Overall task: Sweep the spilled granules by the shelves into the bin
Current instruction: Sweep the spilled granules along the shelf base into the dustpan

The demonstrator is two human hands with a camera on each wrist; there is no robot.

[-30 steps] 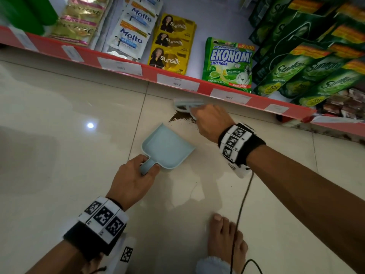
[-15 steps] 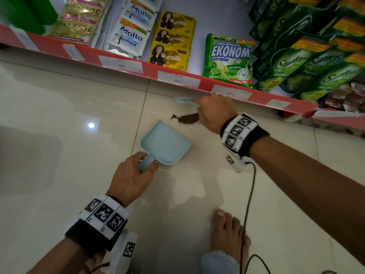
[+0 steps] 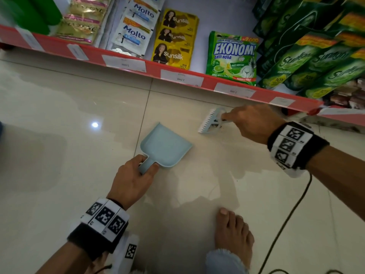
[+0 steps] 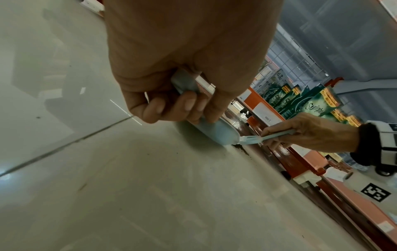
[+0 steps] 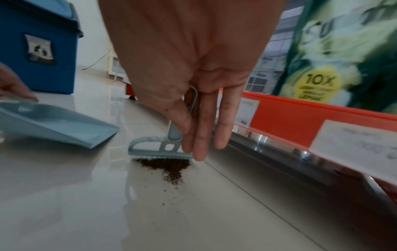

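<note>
A light blue dustpan [image 3: 166,147] lies on the tiled floor, and my left hand [image 3: 142,165] grips its short handle [image 4: 184,84]. To its right, my right hand [image 3: 229,117] holds a small light blue brush [image 3: 211,123] by the handle, bristles down on the floor. A small pile of dark brown granules [image 5: 167,166] sits against the bristles of the brush [image 5: 159,147], on the side away from the dustpan [image 5: 53,124]. A gap of bare floor separates the brush from the dustpan's mouth. In the head view the brush mostly hides the granules.
The red shelf edge [image 3: 177,76] with price labels runs close behind the brush, stocked with sachets and green pouches [image 3: 231,56]. A blue lidded bin [image 5: 38,47] stands beyond the dustpan. My bare foot [image 3: 233,234] and a black cable [image 3: 286,214] lie near me.
My right hand has drawn the brush to the right, away from the dustpan's mouth, and the granule pile has moved with it. The dustpan and my left hand have stayed put.
</note>
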